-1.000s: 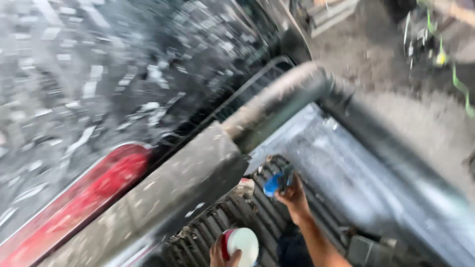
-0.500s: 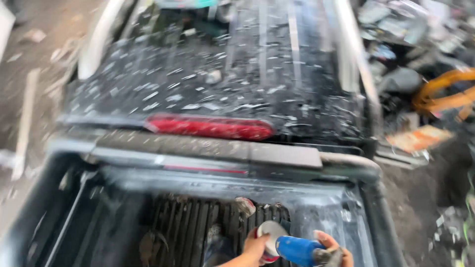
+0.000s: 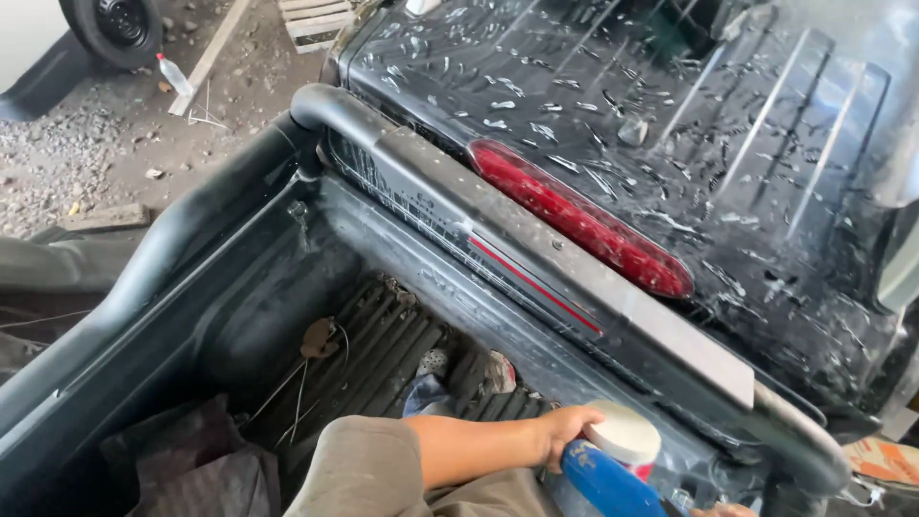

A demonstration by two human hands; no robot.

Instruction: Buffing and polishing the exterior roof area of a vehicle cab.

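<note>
White-lidded tub (image 3: 624,436) gripped by left hand (image 3: 565,429), fingers clamped on it; blue can (image 3: 605,483) alongside; right hand (image 3: 725,510) barely visible, fingers' state unclear

Ribbed truck bed (image 3: 383,354) carries dry leaf (image 3: 317,338), rags (image 3: 191,464).

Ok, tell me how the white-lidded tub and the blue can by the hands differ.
The white-lidded tub is short and wide with a flat round white lid; the blue can is long and narrow. The tub stands upright, while the can lies tilted. The left hand rests its fingers on the tub; the can sits just below that hand, and whether the right hand holds it cannot be told. Both sit low in the truck bed.
</note>
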